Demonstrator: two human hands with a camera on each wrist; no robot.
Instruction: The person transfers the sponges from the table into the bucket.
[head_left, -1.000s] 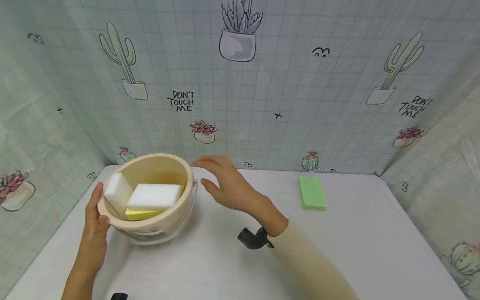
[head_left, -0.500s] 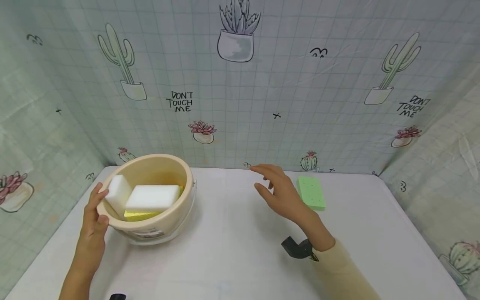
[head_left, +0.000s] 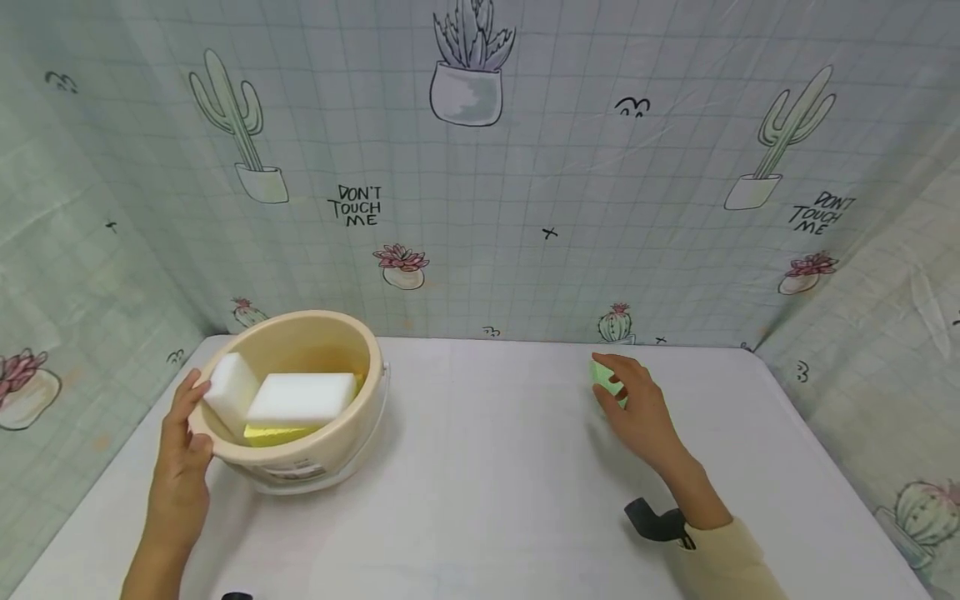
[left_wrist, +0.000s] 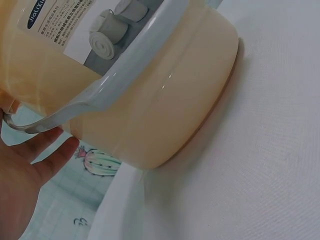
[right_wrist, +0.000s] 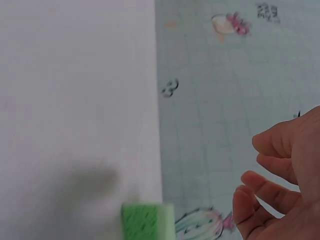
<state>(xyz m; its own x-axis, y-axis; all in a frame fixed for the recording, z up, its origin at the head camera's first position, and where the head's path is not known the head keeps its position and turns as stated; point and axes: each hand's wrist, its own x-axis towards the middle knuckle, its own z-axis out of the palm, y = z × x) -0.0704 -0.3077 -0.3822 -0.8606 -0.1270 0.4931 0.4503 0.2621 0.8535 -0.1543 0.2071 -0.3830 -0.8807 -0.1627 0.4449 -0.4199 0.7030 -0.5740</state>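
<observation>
At the left of the table stands a cream bucket (head_left: 330, 350) with a clear handle (left_wrist: 132, 55). Inside it lie white sponges (head_left: 303, 398) and something yellow (head_left: 277, 436) below them. My left hand (head_left: 178, 467) rests against the bucket's left side at the rim. Its visible fingers (left_wrist: 57, 160) are straight and spread in the left wrist view. Toward the right back, my right hand (head_left: 645, 417) hovers by a green sponge (head_left: 604, 375), partly hiding it. In the right wrist view a gap separates the loosely bent fingers from the green sponge (right_wrist: 142, 222).
A white table (head_left: 480, 500) spans the scene. Behind and beside it hangs a curtain (head_left: 465, 183) printed with cacti. A black wrist mount (head_left: 654, 521) sticks out from the right forearm.
My right hand has moved from beside the bucket's right rim across the table to the green sponge. The left hand stays at the bucket, one finger now reaching slightly over the rim.
</observation>
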